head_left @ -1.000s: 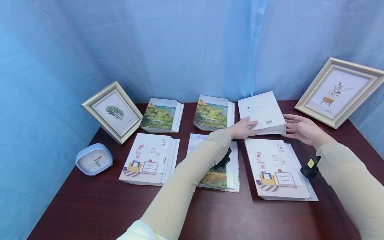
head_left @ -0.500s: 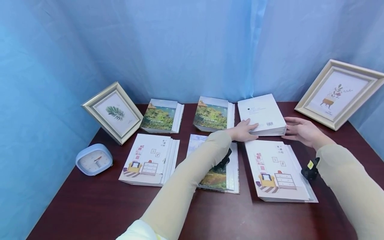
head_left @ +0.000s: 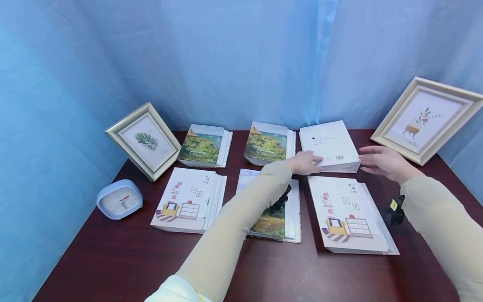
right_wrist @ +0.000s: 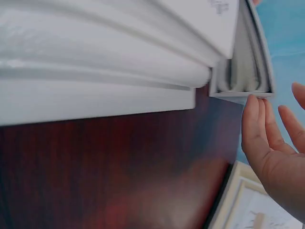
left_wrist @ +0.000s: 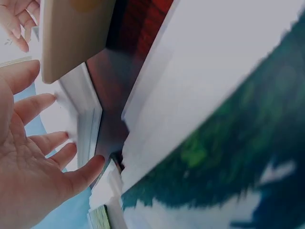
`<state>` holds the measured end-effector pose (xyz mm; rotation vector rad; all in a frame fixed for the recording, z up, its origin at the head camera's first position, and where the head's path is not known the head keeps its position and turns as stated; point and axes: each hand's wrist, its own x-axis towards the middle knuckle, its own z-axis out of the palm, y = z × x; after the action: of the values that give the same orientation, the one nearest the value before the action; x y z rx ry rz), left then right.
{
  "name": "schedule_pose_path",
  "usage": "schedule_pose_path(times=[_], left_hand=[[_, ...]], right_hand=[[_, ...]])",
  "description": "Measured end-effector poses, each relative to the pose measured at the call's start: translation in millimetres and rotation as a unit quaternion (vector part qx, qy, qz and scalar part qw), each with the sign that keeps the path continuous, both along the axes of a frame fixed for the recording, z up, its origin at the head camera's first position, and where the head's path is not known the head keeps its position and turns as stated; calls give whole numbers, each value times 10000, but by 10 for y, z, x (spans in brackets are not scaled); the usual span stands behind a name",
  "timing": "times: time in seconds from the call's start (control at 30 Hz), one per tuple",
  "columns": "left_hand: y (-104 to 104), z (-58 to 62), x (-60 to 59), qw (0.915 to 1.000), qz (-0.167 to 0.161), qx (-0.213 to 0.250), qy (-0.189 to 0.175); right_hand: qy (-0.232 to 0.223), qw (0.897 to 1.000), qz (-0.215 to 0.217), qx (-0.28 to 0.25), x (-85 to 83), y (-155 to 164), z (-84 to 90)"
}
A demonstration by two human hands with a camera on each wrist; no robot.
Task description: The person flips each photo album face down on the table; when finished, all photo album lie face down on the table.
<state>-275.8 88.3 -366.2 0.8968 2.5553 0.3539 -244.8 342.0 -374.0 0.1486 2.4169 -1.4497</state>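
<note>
A white photo album (head_left: 328,140) lies at the back right of the table, back cover and barcode up. My left hand (head_left: 305,162) rests at its near left corner, fingers spread over the cover. In the left wrist view the fingers of this left hand (left_wrist: 45,157) are extended alongside the album's page block (left_wrist: 86,105). At the album's right edge is my right hand (head_left: 386,162), its fingers fairly straight. The right wrist view has the fingertips of the right hand (right_wrist: 274,143) against or very near the album's end (right_wrist: 243,90).
Two small landscape-cover albums (head_left: 201,144) stand in the back row. In front lie two white furniture-print albums (head_left: 351,214) and a landscape album (head_left: 269,226) partly under the left arm. Picture frames (head_left: 147,140) lean at both sides; a blue alarm clock (head_left: 120,199) sits left.
The white album has come down slightly and toward the front. My right hand has shifted a little with its right edge; the left hand stays on the cover.
</note>
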Motion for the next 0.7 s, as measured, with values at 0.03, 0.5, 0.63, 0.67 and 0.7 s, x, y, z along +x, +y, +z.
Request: schedule_pose_path(times=[0.03, 0.5, 0.63, 0.67, 0.7], left_hand=[[-13, 13, -3, 10000, -18, 64, -34], [-321, 191, -41, 9905, 618, 1174, -373], [-473, 252, -59, 9842, 886, 1458, -462], [-513, 273, -62, 9830, 933, 1510, -469], [-552, 294, -67, 9822, 964, 1546, -461]], right_hand=[[-6, 10000, 27, 40, 2, -5, 35], [170, 9970, 577, 497, 22, -315, 363], [14, 9979, 574, 291, -11, -467, 397], [-22, 9980, 588, 213, -20, -505, 408], [-44, 9980, 608, 151, -30, -544, 423]])
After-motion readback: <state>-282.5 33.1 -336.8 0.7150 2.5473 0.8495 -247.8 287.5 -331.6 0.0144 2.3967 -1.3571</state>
